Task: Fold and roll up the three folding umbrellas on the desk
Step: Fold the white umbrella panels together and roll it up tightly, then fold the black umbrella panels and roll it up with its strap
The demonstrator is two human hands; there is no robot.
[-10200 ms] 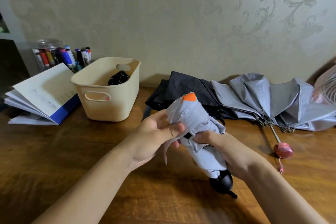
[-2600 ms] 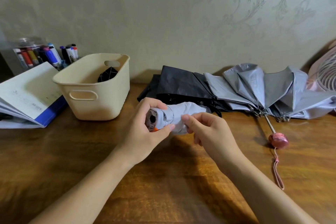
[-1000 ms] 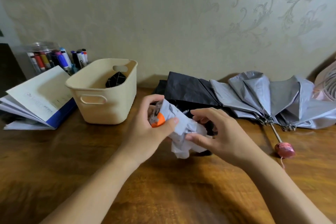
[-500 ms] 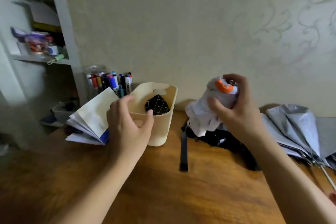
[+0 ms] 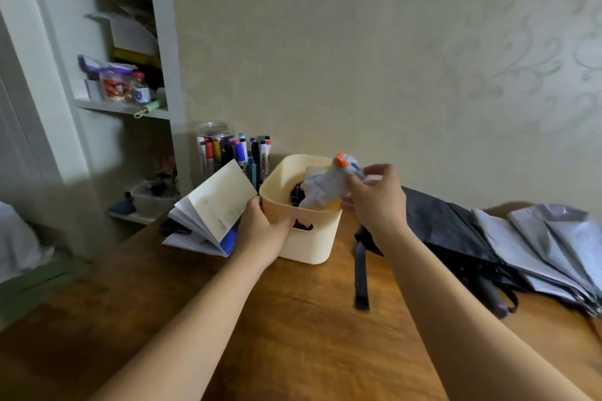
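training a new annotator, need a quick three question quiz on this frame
1. True or false: the left hand grips the rolled light-grey umbrella.
2. At the mouth of what does the right hand hold that umbrella? A) an open drawer B) the cream basket C) a backpack
3. How many umbrellas lie unrolled on the desk?

Key
1. False: it grips the basket's rim.
2. B
3. Two: the black umbrella and the grey umbrella.
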